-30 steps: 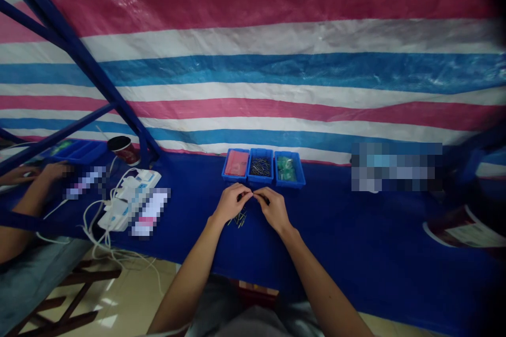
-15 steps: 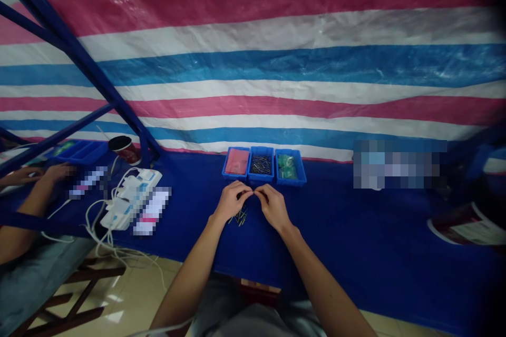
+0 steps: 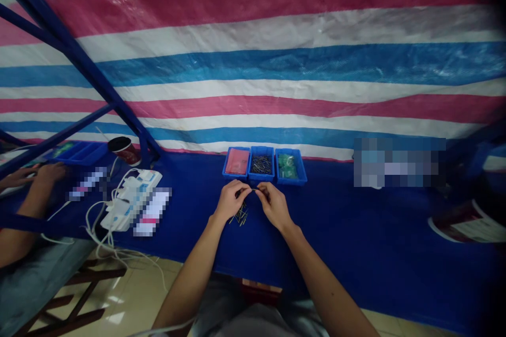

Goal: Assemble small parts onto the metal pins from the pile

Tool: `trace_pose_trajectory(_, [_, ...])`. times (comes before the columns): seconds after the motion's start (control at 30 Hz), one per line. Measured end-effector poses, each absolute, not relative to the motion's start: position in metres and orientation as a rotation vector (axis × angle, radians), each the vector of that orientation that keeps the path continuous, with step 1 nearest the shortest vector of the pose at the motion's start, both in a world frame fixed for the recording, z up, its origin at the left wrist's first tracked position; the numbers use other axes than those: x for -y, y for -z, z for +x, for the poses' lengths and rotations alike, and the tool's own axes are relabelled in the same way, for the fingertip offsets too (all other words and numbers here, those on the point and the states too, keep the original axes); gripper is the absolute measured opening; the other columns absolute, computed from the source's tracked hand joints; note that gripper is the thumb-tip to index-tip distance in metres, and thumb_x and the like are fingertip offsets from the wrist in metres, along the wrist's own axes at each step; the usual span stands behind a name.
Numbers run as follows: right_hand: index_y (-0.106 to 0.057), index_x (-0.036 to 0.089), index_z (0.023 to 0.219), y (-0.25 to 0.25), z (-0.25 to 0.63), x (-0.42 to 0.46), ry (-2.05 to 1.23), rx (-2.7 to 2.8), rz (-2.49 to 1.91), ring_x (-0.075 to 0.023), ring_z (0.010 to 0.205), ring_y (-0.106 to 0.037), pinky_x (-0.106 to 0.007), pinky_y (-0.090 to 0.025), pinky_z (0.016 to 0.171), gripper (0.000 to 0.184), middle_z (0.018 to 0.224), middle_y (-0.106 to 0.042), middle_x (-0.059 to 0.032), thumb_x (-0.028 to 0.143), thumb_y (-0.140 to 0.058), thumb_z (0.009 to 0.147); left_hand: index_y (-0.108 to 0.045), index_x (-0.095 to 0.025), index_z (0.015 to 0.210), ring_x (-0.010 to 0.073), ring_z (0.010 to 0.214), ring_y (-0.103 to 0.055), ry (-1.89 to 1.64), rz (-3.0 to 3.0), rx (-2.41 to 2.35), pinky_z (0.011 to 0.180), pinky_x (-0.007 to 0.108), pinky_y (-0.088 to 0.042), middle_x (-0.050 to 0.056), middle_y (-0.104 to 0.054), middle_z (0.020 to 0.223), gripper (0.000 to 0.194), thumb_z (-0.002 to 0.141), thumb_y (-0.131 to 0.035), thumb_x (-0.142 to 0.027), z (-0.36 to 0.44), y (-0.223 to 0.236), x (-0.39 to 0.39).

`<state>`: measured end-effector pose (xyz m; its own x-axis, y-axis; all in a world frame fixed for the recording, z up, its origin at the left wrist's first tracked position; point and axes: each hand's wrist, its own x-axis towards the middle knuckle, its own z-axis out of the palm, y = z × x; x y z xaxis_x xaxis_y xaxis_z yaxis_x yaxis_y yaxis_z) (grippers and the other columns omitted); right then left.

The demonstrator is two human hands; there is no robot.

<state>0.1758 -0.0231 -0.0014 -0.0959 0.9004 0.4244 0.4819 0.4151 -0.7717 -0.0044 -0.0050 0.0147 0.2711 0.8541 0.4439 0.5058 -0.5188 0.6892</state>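
Note:
My left hand [image 3: 231,201] and my right hand [image 3: 273,203] meet fingertip to fingertip over the blue table. Between the two pinches shows a short, thin, dark screw [image 3: 254,189]; its ends are hidden by my fingers. Right below my left hand lies a small loose pile of screws [image 3: 241,217], partly covered by that hand. Just beyond my hands stand three blue bins in a row: the left bin [image 3: 224,173] holds pink bags, the middle bin [image 3: 261,175] holds many dark screws, and the right bin [image 3: 302,175] holds green-and-clear plastic bags.
On the left are a white power strip [image 3: 132,199] with tangled cables, a blurred-out phone [image 3: 153,212] and a dark red cup [image 3: 128,154]. Another person's hands [image 3: 51,172] work beyond the blue frame [image 3: 79,55]. A large cup [image 3: 466,222] stands at right.
My fingertips have drawn slightly apart, and the thin dark screw between them shows more. The pile and bins stay as they were.

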Motion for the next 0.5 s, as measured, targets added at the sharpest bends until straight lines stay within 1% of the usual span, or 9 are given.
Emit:
trace_pose_trajectory(0.07, [-0.061,0.022,0.106,0.0004,0.1754,0.0236,-0.556,1.751,-1.172,-0.0181,0.076,-0.061,-0.028,-0.046,0.069,0.018,0.089,-0.065,-0.0046,0.033,-0.05,0.098,-0.07,-0.018,0.087,0.014,0.069,-0.055,-1.139,2.142,-1.22,0.065,0.025,-0.042,0.003,-0.061,0.074,0.024,0.094,-0.057,-0.036,-0.0046,-0.0142,0.005])
trace_pose_trajectory(0.17, [-0.063,0.022,0.097,0.0002,0.1742,0.0236,-0.549,1.791,-1.141,-0.0188,0.078,-0.061,-0.029,-0.046,0.071,0.017,0.088,-0.064,-0.0049,0.029,-0.047,0.099,-0.07,-0.018,0.086,0.0139,0.069,-0.055,-1.129,2.157,-1.208,0.065,0.025,-0.042,0.003,-0.061,0.073,0.022,0.094,-0.058,-0.034,-0.0043,-0.0131,0.0047])
trace_pose_trajectory(0.27, [-0.063,0.022,0.094,0.0001,0.1739,0.0232,-0.549,1.788,-1.143,-0.0186,0.079,-0.061,-0.029,-0.046,0.071,0.018,0.087,-0.064,-0.0043,0.027,-0.046,0.099,-0.07,-0.018,0.085,0.0137,0.07,-0.055,-1.117,2.163,-1.206,0.066,0.025,-0.042,0.002,-0.061,0.073,0.02,0.094,-0.059,-0.032,-0.0038,-0.0126,0.0045])
trace_pose_trajectory(0.5, [-0.061,0.022,0.092,0.0003,0.1749,0.0229,-0.565,1.786,-1.161,-0.0183,0.08,-0.062,-0.028,-0.044,0.072,0.018,0.087,-0.065,-0.0036,0.029,-0.046,0.1,-0.07,-0.017,0.085,0.0141,0.071,-0.055,-1.114,2.144,-1.2,0.067,0.026,-0.042,0.003,-0.062,0.074,0.024,0.095,-0.057,-0.035,-0.0033,-0.0122,0.0046])
